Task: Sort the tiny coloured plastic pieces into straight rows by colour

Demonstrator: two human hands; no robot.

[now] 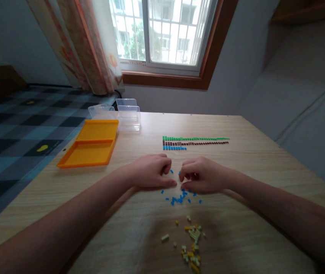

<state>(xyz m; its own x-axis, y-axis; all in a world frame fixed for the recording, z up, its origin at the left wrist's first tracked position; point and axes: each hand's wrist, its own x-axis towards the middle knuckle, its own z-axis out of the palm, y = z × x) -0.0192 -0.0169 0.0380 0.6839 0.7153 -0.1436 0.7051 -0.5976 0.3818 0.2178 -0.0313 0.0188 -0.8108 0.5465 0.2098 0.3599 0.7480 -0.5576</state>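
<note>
Both hands are low over the middle of the table, thumbs pointing toward each other across a small gap. My left hand (151, 171) has curled fingers and a stretched-out thumb set apart from them; nothing shows in its grasp. A small blue toy brick (172, 171) lies by its fingertips. Opposite, my right hand (204, 175) has bent fingers with a gap above the thumb. Another blue brick (179, 173) shows at its fingertips, and I cannot tell whether they touch it. A loose scatter of blue bricks (181, 198) spreads just below the hands.
Beyond the hands lie rows of green bricks (179, 139), brown bricks (176, 144) and blue bricks (173, 148). Cream and yellow bricks (193, 234) are piled nearest me. An open orange case (112, 146) and clear plastic boxes (129, 118) stand at the left.
</note>
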